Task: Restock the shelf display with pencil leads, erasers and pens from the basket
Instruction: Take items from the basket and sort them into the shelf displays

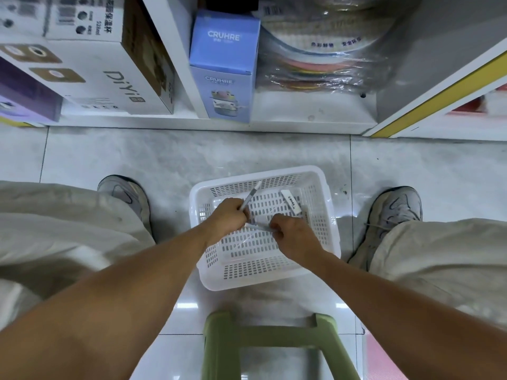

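A white slotted basket (326,193) stands on the floor between my feet. My left hand (227,215) is inside it and grips a grey pen (251,194) that sticks up and to the right. My right hand (290,233) is beside it in the basket, its fingers curled round a second thin white pen (258,227) lying flat. A white eraser (290,201) with dark print lies at the basket's far right, and another pale item (305,213) lies just behind my right hand. A clear thin piece lies on the basket's bottom between my hands.
The bottom shelf (288,120) ahead holds a blue CRUHRE box (225,67), a white DiYi box (90,72) and plastic-wrapped coloured discs (315,64). A yellow-edged shelf (439,86) runs at the right. A green stool (271,346) is under me. My shoes flank the basket.
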